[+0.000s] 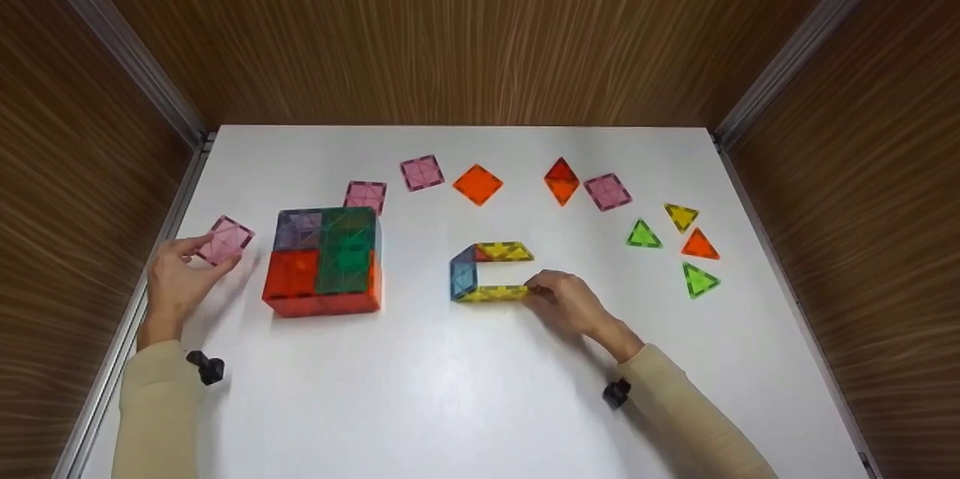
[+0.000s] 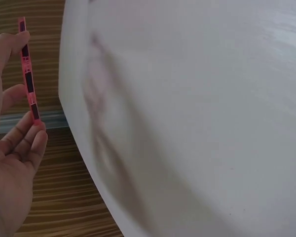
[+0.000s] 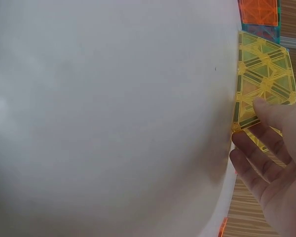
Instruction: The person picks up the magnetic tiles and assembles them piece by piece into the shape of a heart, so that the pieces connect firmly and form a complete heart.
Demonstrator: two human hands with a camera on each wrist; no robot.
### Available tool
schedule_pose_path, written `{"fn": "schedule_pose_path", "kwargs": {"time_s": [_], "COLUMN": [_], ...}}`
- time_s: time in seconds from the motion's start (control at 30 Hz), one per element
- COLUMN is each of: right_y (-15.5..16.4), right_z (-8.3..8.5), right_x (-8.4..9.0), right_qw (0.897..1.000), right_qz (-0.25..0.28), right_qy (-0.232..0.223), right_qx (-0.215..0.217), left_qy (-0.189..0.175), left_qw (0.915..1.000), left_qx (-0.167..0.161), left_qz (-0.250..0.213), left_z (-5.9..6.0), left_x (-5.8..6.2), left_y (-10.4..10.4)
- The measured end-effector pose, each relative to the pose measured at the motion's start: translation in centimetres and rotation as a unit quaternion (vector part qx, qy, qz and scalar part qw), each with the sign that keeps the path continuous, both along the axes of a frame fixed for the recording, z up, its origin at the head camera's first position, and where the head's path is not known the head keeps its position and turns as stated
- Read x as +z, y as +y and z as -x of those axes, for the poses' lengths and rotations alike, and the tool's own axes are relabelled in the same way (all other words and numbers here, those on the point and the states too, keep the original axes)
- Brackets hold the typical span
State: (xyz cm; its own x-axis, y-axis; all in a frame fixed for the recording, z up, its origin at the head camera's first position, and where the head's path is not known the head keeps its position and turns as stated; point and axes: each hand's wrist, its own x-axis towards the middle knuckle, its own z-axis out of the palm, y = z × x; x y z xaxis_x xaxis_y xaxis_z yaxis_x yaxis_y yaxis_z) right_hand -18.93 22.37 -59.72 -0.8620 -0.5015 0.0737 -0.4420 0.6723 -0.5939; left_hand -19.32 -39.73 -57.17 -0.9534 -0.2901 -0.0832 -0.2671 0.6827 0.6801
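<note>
At the far left, my left hand [image 1: 178,280] holds a pink square magnetic tile [image 1: 226,240] by its edges, raised off the table. The left wrist view shows this tile edge-on, between thumb and fingers. Near the middle my right hand [image 1: 574,305] pinches the free end of a yellow wall of triangle magnetic tiles [image 3: 261,69], its thumb on the near face. That wall belongs to a small upright structure with a blue square tile side [image 1: 463,275] and another yellow wall [image 1: 504,250] behind; its right side is open.
A block of red, green and purple tiles [image 1: 322,261] stands between the left hand and the small structure. Along the back lie pink squares [image 1: 422,173], an orange square [image 1: 478,184] and a red-orange diamond [image 1: 562,181]. Several loose triangles [image 1: 700,280] lie right. Wooden panels surround the table.
</note>
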Motion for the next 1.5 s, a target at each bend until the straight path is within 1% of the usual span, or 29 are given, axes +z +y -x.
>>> {"fn": "schedule_pose_path", "kwargs": {"time_s": [0.17,0.27,0.33,0.4,0.5,0.57,0.63,0.73,0.8,0.9,1.0,1.1,1.2,1.27,1.33,1.43,1.5], "right_y": [-0.1,-0.1,-0.1,-0.1,0.0,0.0,0.1,0.2,0.2,0.4,0.5,0.6,0.6,0.6,0.6,0.7,0.8], "right_z": [0.0,0.0,0.0,0.0,0.0,0.1,0.1,0.1,0.1,0.1,0.1,0.2,0.2,0.2,0.3,0.3,0.3], "right_x": [0.0,0.0,0.0,0.0,0.0,0.0,0.0,-0.1,-0.1,-0.1,-0.1,-0.1,-0.1,-0.2,-0.2,-0.3,-0.3], "right_qw": [1.000,1.000,1.000,1.000,1.000,1.000,1.000,1.000,1.000,0.999,0.999,0.999,0.999,0.999,0.999,0.999,0.999], "right_qz": [0.000,-0.003,-0.003,-0.003,-0.003,0.000,0.002,0.005,0.007,0.018,0.025,0.026,0.026,0.028,0.029,0.033,0.038], "right_qy": [0.009,0.014,0.011,0.008,0.002,-0.001,-0.004,-0.011,-0.018,-0.028,-0.036,-0.042,-0.041,-0.034,-0.028,-0.020,-0.016], "right_qx": [0.003,-0.001,-0.003,-0.005,-0.002,-0.002,0.001,0.002,0.003,-0.001,-0.005,-0.008,-0.007,-0.004,0.000,0.008,0.010], "left_qy": [0.038,0.074,0.102,0.135,0.184,0.214,0.234,0.244,0.241,0.239,0.239,0.250,0.251,0.242,0.221,0.187,0.171], "left_qw": [0.9988,0.9959,0.9931,0.9894,0.9823,0.9759,0.9699,0.9627,0.9595,0.9547,0.9482,0.9372,0.9256,0.9207,0.9178,0.9145,0.9092], "left_qx": [0.031,0.050,0.055,0.049,0.022,-0.007,-0.038,-0.086,-0.116,-0.157,-0.198,-0.235,-0.275,-0.298,-0.321,-0.352,-0.375], "left_qz": [-0.005,-0.016,-0.020,-0.022,-0.028,-0.041,-0.055,-0.079,-0.088,-0.083,-0.066,-0.060,-0.068,-0.073,-0.077,-0.070,-0.058], "left_z": [-0.6,-0.7,-0.7,-0.8,-0.9,-0.8,-0.7,-0.7,-0.8,-0.9,-0.9,-0.5,0.0,0.4,0.7,1.3,1.9], "left_x": [1.4,2.3,3.0,3.7,4.8,5.5,6.1,6.7,6.8,6.8,6.7,6.2,5.3,4.4,3.5,2.3,1.7], "left_y": [0.5,1.2,1.9,2.9,4.7,6.2,7.9,10.7,12.8,15.9,18.9,21.8,24.7,26.5,28.2,30.6,32.1]}}
